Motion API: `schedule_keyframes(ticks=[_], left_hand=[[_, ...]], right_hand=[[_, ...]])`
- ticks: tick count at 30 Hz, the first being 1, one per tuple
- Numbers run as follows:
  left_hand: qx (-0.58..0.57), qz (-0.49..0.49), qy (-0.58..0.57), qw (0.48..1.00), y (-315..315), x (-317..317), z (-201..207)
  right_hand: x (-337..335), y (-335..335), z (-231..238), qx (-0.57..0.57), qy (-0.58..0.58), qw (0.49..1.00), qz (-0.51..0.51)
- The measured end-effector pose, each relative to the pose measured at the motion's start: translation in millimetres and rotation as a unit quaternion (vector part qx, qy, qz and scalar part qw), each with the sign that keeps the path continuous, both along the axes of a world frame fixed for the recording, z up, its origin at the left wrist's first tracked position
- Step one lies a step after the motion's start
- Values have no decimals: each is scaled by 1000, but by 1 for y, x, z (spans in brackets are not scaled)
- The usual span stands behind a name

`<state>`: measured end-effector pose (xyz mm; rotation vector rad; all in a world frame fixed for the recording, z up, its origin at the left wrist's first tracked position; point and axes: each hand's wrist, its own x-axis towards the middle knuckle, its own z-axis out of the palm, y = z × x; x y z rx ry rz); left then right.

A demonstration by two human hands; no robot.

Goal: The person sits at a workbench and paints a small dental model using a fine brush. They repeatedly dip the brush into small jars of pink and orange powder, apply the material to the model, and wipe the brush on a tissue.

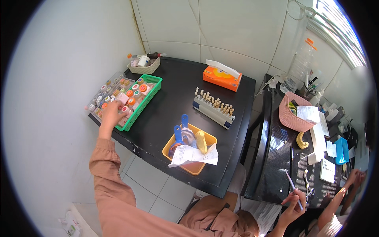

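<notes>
From the head camera, your left hand (111, 112) reaches far out to the green basket (152, 91) at the left edge of the black counter (173, 98), and its fingers rest on the small round jars (132, 93) with orange and white lids that fill the basket. The grip looks curled down over one of the jars nearest you, but whether it has pinched a jar or only touches the lids, you cannot tell from this angle. The work in hand looks like sorting through or picking a jar; a sound next move, as a judgement, calls for closing on a single lid without knocking its neighbours, since they stand packed close. Your right hand (293, 202), well to the right of the basket, pinches a thin pen-like tool (292, 185) between its fingers over the second dark counter (276, 158). Just left of the basket lies a clear compartment box (103, 90) of more little pots; behind it stands a small cream basket (144, 68) of bottles. Right of the basket, in the middle of the counter, stands a rack of tooth shade tabs (214, 107), with an orange tissue box (222, 77) behind it and an orange tray (189, 148) holding blue-handled tools and a paper slip nearer you. Farther right sits a pink basket (292, 114). White tiled walls close the corner, pale floor tiles show below, and another person's hands appear at the far right edge.
</notes>
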<state>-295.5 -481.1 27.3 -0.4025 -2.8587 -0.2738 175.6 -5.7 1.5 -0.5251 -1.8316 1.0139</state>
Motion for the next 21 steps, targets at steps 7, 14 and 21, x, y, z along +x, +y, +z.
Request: schedule_keyframes(ticks=[7, 14, 21], left_hand=[[117, -24, 5, 993, -10, -1, 25], [387, -120, -28, 914, 29, 54, 65], [487, -347, -147, 788, 177, 201, 78]], right_hand=[[7, 3, -3, -10, 22, 1000, 2], [5, -3, 4, -31, 59, 998, 1], [5, -8, 12, -25, 93, 994, 49]])
